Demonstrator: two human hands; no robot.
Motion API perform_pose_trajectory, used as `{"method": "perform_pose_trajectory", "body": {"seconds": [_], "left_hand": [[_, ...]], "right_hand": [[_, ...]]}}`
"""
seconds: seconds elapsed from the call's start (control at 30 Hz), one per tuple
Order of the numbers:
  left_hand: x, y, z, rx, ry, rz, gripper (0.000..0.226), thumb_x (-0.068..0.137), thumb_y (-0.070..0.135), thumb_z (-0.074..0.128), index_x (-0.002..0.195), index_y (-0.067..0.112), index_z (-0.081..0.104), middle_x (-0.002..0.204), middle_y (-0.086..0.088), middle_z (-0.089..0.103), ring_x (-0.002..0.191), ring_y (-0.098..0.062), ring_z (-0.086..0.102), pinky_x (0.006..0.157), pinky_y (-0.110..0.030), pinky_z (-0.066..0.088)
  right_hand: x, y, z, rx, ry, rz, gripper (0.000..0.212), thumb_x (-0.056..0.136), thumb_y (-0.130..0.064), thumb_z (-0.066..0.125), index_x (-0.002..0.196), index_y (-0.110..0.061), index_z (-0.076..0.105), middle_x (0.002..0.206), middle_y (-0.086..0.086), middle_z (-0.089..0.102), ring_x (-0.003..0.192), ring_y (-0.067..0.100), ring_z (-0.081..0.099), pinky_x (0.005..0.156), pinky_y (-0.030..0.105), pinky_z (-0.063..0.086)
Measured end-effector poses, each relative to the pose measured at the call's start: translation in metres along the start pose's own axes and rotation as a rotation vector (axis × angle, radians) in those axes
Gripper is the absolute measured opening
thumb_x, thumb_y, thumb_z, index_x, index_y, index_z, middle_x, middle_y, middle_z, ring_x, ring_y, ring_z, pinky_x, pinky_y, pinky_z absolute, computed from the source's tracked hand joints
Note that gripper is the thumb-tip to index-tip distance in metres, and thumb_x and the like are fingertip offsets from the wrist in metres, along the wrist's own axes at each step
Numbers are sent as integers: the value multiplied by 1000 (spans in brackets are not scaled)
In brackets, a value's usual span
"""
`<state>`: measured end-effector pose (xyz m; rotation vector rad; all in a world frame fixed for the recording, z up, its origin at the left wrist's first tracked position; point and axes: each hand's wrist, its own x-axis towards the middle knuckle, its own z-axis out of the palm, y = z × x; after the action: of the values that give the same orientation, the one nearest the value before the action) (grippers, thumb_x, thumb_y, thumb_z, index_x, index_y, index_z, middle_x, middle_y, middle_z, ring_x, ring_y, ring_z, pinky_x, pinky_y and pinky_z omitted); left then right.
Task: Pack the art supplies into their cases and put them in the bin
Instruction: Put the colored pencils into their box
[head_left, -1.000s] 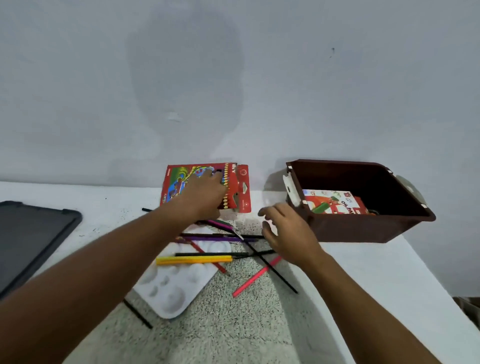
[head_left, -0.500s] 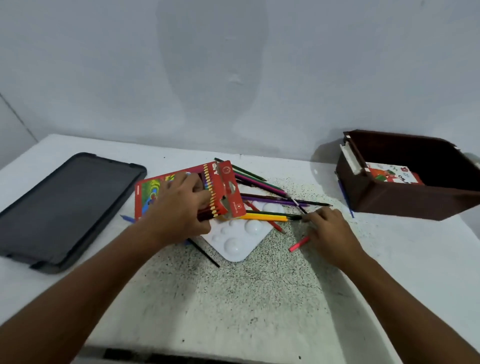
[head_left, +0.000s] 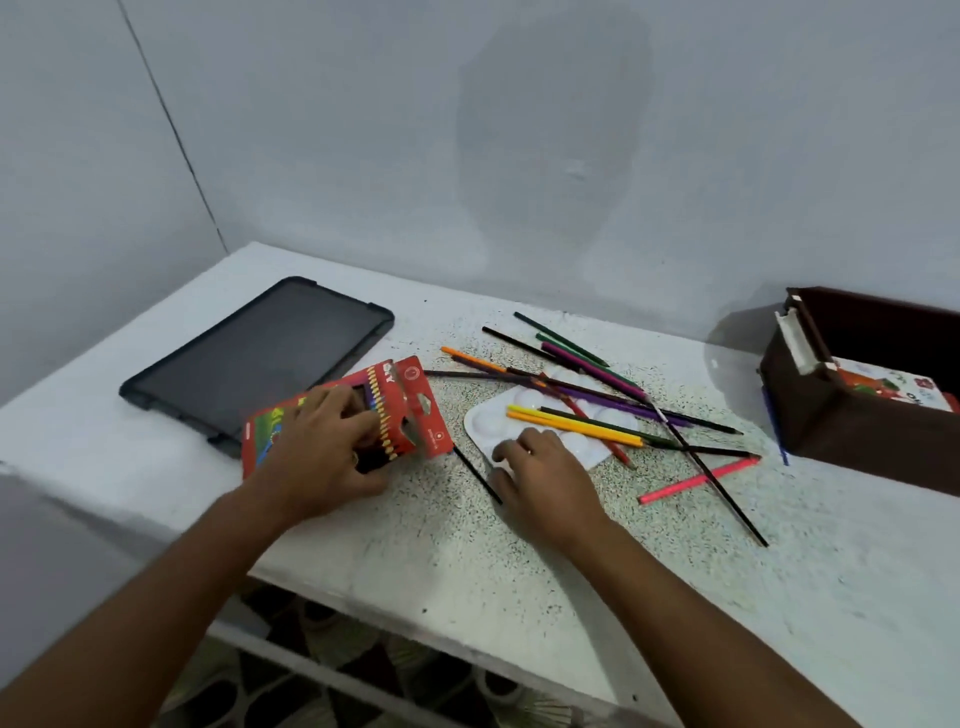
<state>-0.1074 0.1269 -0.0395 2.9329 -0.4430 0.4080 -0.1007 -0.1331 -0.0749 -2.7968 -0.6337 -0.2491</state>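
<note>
left hand (head_left: 324, 457) round flat card pencil case (head_left: 400, 410), right hand (head_left: 540, 480) loosely curled

Red pencil case (head_left: 410, 410): white letters near the top edge, too blurred to read. Box in bin (head_left: 904, 389): print illegible too.

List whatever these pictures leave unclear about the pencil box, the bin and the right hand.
- Red pencil box, head view: the left hand covers its front, so pencils inside cannot be counted.
- Brown bin: cut off by the right edge; only part of a printed box inside shows.
- Right hand: its fingertips lie on the white palette near a black pencil; whether they pinch it is unclear.
</note>
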Motion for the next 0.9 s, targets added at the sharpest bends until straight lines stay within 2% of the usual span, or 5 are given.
{"method": "perform_pose_trajectory", "body": {"seconds": [0.23, 0.37, 0.47, 0.57, 0.9], "left_hand": [[-37, 5, 13, -151, -1, 56, 43, 62, 57, 58, 89, 25, 62, 102, 1, 56, 96, -23, 53, 81, -44, 45], [-46, -9, 18, -228, -6, 83, 63, 61, 74, 59, 115, 42, 49, 130, -4, 50, 120, -23, 41, 95, -47, 34], [-49, -32, 18, -168, -162, -25, 99, 50, 97, 42, 137, 53, 22, 154, -8, 21, 141, -26, 14, 107, -49, 13], [-51, -48, 16, -82, -391, -140, 115, 34, 105, 26, 131, 64, -18, 160, -6, -8, 145, -29, -10, 113, -51, -8], [-52, -88, 9, -229, -161, -134, 108, 41, 102, 36, 135, 62, 0, 139, -4, 32, 131, -23, 22, 108, -47, 9]], "right_hand": [[31, -17, 2, 73, -65, -13, 30, 94, -34, 48, 117, -18, 59, 110, 5, 58, 104, 26, 47, 81, 36, 41], [50, -25, 13, 36, -186, -63, 35, 92, -46, 39, 114, -26, 58, 105, 0, 58, 102, 23, 49, 84, 38, 43], [59, -32, 12, 62, -174, -39, 30, 96, -37, 43, 116, -20, 58, 109, 4, 56, 105, 23, 46, 86, 39, 42], [65, -41, 13, 72, -171, -26, 28, 97, -32, 43, 116, -17, 57, 112, 4, 56, 108, 23, 45, 84, 37, 41], [81, -47, 15, 239, -218, 29, 18, 89, -23, 54, 105, -14, 59, 101, 6, 65, 92, 24, 58, 75, 38, 49]]}}
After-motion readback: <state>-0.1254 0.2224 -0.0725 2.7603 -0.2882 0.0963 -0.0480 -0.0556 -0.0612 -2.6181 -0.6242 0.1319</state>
